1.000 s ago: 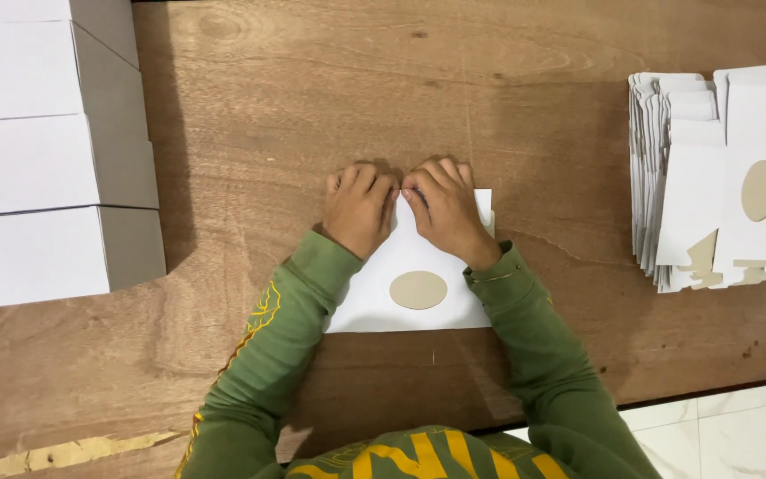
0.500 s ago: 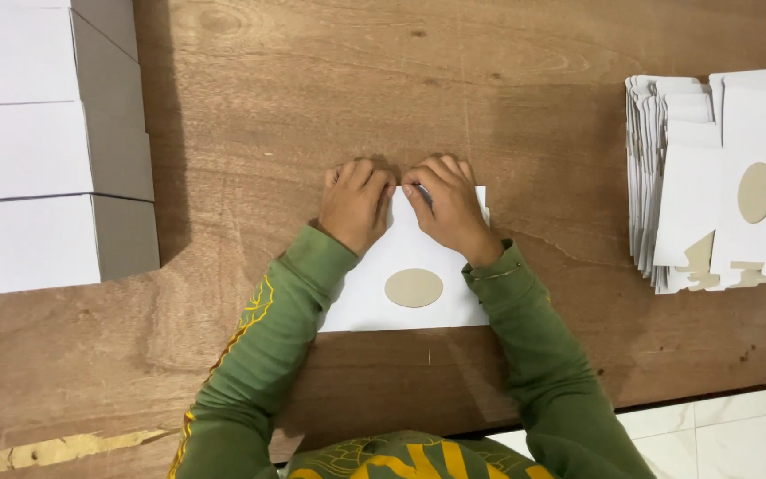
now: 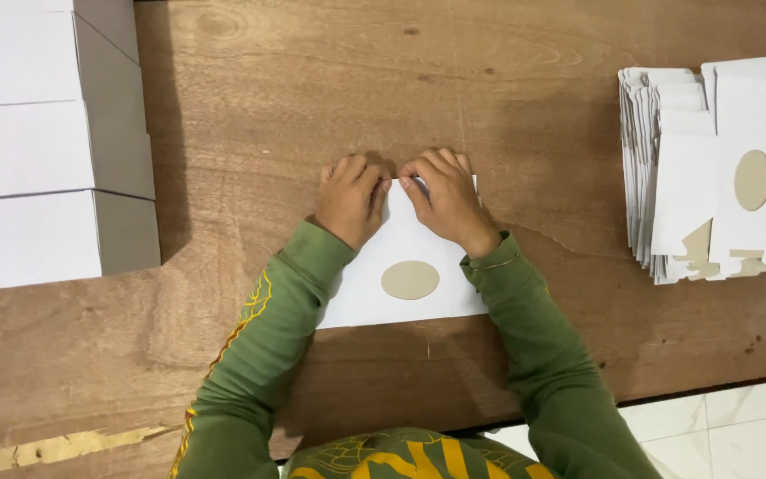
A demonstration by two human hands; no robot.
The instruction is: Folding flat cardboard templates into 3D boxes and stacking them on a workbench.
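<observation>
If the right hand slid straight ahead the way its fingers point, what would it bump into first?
Probably nothing: the right hand points up and slightly left across the card, and beyond that edge only bare table shows, as far as the picture reaches.

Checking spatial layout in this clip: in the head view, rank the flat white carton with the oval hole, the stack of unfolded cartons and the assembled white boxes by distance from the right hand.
1. Flat white carton: under the right hand, touching.
2. Stack of unfolded cartons: table's right edge.
3. Assembled white boxes: far left.
</observation>
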